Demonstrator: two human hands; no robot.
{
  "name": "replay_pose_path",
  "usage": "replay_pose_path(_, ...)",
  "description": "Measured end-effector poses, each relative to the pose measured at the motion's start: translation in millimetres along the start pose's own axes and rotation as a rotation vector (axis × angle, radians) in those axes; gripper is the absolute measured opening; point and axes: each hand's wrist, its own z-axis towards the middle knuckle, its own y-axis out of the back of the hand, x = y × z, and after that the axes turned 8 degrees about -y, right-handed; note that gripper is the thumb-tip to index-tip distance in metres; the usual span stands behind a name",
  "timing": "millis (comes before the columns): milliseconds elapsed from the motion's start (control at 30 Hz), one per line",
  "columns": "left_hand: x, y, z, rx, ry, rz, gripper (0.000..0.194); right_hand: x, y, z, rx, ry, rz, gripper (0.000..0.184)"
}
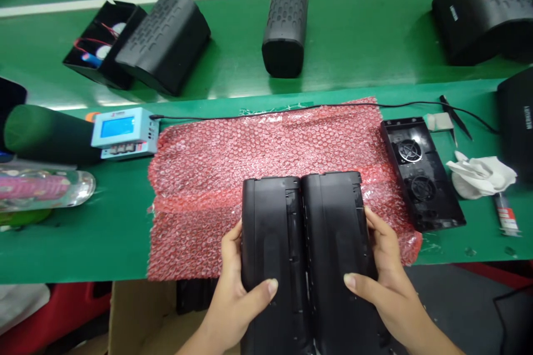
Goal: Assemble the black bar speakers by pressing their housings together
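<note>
Two long black plastic speaker housings are held side by side over the near edge of the bench. My left hand is closed around the left black housing, thumb on its top face. Around the outer side of the right black housing, my right hand is closed in the same way. A narrow gap runs between the two pieces, and their lower ends leave the picture. Beneath their far ends lies a red bubble-wrap sheet.
Right of the wrap lie a black panel with two round drivers, a crumpled tissue, a syringe and tweezers. A light-blue meter and clear bottle stand left. Black speakers line the back; a cardboard box sits below.
</note>
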Motion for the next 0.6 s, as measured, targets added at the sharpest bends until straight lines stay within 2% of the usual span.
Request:
replay_pose_path(267,1.6,-0.2,-0.5,-0.046,0.019,-0.029,0.08,0.6,0.5,-1.8,-0.003,-0.004,-0.032,0.072)
replay_pose_path(600,2.7,0.8,-0.2,-0.041,0.023,-0.029,0.079,0.3,0.2,-1.9,0.004,-0.011,-0.008,0.073)
